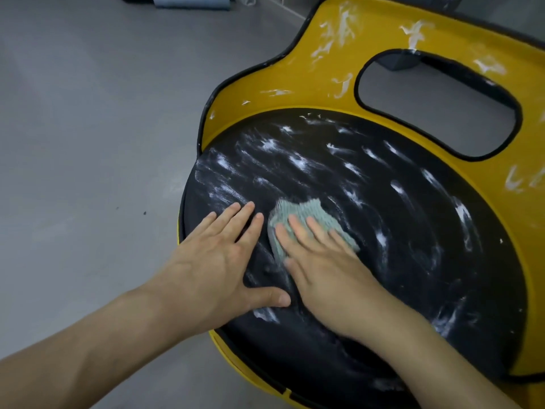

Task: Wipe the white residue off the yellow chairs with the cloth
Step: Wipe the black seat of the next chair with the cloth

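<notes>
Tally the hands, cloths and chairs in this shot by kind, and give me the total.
Hands: 2, the left hand and the right hand
Cloths: 1, the cloth
Chairs: 1, the yellow chair
Total: 4

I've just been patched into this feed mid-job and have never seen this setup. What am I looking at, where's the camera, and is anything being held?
There is no machine here: a person works with bare hands, and the single picture comes from a camera worn on their head, looking down. The left hand lies flat on the black seat of a yellow chair. The right hand presses a pale green cloth onto the seat with straight fingers; nothing is gripped. White residue streaks the seat and the yellow back. Grey floor lies around.
</notes>
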